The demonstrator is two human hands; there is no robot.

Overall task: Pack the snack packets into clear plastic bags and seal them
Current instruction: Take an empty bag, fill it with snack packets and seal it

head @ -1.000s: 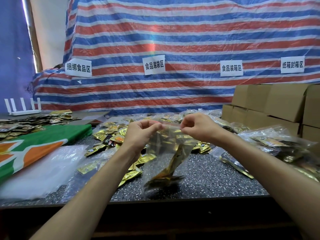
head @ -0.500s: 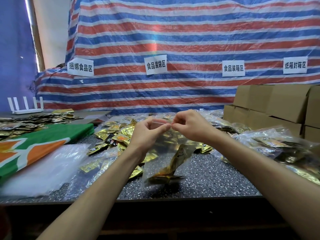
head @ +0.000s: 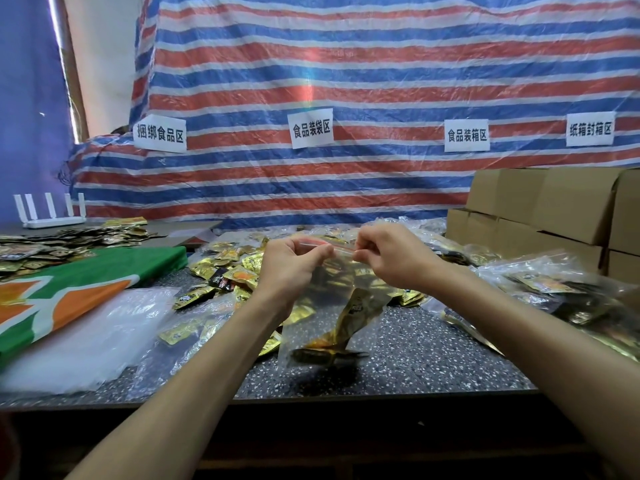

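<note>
Clear empty bags [head: 86, 334] are lying stacked at the left of the table [head: 433, 351], and loose gold packets [head: 228, 268] are lying heaped just beyond them, so I am judging that plenty of packing is still waiting. Moving right, the left hand [head: 291, 268] is pinching the top of the bag [head: 318, 327] being worked, thumb against curled fingers, right on its red strip [head: 341, 248]. The bag is hanging between the two hands over the table's front middle, with a few gold packets [head: 356, 313] slumping in its bottom; I cannot tell whether it is touching the surface. The right hand [head: 391, 258] is pinching the same strip just beside the left, fingers curled over it.

From my remote seat, the change I am seeing is this: a second ago the hands were gripping the strip well apart, half a second ago they were nearly meeting at its middle, and now they are sitting slightly apart again with a short stretch of red showing between them. I am reading that as the pinch running along the seal, so filling is done for this bag and closing is nearly finished. Further right, filled bags [head: 554, 289] are lying piled, with boxes [head: 561, 209] stacked behind them.
</note>
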